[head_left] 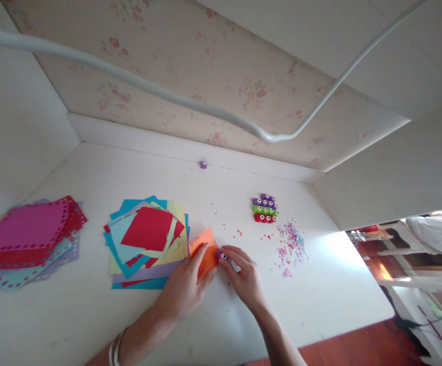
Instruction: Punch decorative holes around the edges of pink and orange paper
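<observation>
My left hand (185, 287) is closed on a sheet of orange paper (206, 251), thumb on top. Small cut-outs show along the paper's upper edge. In my right hand (246, 277) is a small purple paper punch (221, 255) with an eye on it, pinched between thumb and fingers at the orange sheet's right edge. Whether the sheet's edge sits inside the punch is hidden. To the left of the sheet lies a messy stack of coloured paper, with a red sheet (147, 229) on top. A few orange paper bits (238, 233) lie beyond my right hand.
More punches (265, 209) in purple, green and red stand in rows at the right. Confetti (291, 241) is scattered beside them. One purple punch (203, 164) stands by the wall. Sheets with punched edges (26, 226) are piled at far left. A pale cable (160, 91) crosses above.
</observation>
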`<action>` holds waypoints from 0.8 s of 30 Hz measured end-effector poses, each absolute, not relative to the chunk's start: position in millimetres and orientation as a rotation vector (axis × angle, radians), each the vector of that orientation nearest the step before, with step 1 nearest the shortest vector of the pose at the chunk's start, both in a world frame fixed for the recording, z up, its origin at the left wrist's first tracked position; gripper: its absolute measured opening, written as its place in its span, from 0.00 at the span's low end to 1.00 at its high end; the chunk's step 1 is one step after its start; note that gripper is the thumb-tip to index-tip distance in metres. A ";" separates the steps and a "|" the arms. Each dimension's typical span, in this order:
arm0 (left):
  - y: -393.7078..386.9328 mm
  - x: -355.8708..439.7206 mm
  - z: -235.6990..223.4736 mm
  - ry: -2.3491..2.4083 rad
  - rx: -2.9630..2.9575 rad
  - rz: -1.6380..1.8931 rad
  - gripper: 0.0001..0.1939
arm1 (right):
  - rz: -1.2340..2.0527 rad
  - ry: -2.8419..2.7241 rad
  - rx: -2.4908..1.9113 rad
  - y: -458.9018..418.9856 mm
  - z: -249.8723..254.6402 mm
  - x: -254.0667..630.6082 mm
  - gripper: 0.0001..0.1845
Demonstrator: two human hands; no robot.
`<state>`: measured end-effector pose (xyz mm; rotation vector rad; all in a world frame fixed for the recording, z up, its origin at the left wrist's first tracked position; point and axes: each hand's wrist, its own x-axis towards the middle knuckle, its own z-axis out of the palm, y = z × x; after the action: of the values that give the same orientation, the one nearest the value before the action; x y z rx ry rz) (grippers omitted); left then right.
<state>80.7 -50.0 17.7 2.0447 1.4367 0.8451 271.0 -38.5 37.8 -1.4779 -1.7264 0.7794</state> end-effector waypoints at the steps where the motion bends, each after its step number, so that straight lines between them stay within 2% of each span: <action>1: -51.6 81.2 21.5 1.421 2.056 0.796 0.29 | 0.770 -1.753 -1.468 -38.1 36.4 273.6 0.11; 4: -54.0 78.7 39.9 1.394 2.106 0.582 0.30 | 0.762 -1.802 -1.441 -37.8 33.1 280.4 0.12; 8: -54.3 69.7 66.5 1.306 2.119 0.361 0.20 | 0.778 -1.816 -1.467 -39.5 34.5 284.7 0.12; 12: -57.3 68.1 70.6 1.090 2.173 0.456 0.15 | 0.816 -1.775 -1.521 -39.1 40.2 285.2 0.12; 16: -61.5 75.8 52.1 1.188 2.359 0.621 0.11 | 0.807 -1.748 -1.560 -33.9 41.7 284.7 0.11; 24: -62.8 78.8 36.1 1.292 2.456 0.577 0.16 | 0.889 -1.746 -1.588 -26.4 42.1 285.0 0.10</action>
<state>78.8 -62.8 36.1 2.4558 1.2923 0.5774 285.0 -26.4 42.1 -1.5885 -1.7457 0.8887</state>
